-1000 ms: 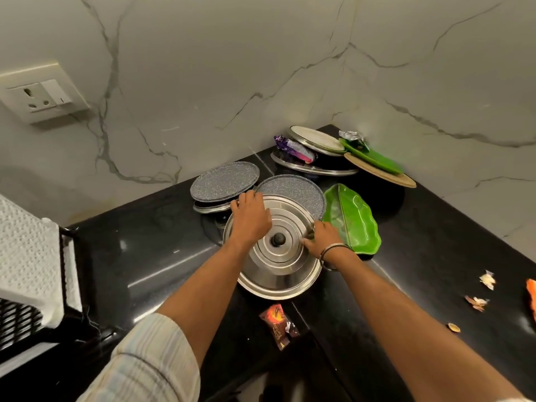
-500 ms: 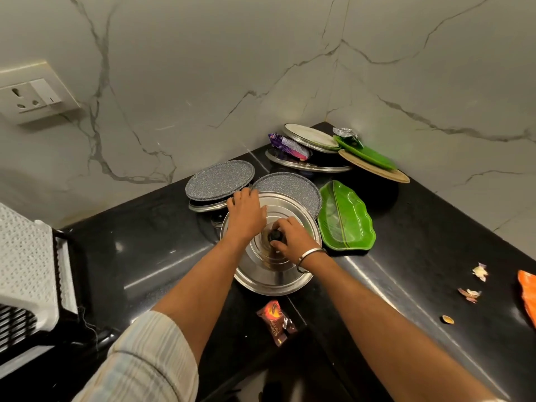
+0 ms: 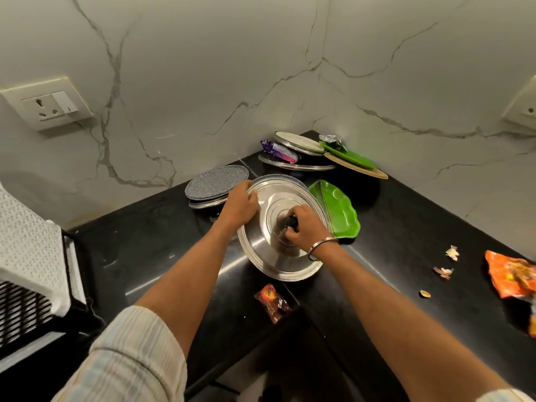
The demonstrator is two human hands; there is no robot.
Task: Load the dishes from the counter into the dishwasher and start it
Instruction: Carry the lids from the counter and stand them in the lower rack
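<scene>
A large round steel lid (image 3: pixel 272 256) with a black knob (image 3: pixel 291 221) lies tilted over a grey speckled plate (image 3: pixel 278 179) on the black counter (image 3: pixel 150 242). My right hand (image 3: pixel 304 227) is closed around the knob. My left hand (image 3: pixel 239 206) holds the lid's far left rim. Another grey speckled plate (image 3: pixel 216 181) sits on a steel plate to the left. A green leaf-shaped dish (image 3: pixel 338 210) lies just right of the lid. In the corner is a pile of steel plates (image 3: pixel 295 142), a green plate (image 3: pixel 351 155) and a tan plate (image 3: pixel 374 172).
A brown snack wrapper (image 3: pixel 272 303) lies near the counter's front edge. An orange wrapper (image 3: pixel 510 277) and bits of peel (image 3: pixel 452 252) lie at right. A purple wrapper (image 3: pixel 280 150) rests on the corner pile. A white and black rack (image 3: pixel 32 256) stands at left. Marble walls carry sockets (image 3: pixel 49 107).
My right hand has gone from the lid's right rim to its knob and closed on it. The lid has lifted and tilted toward the right, covering more of the grey plate.
</scene>
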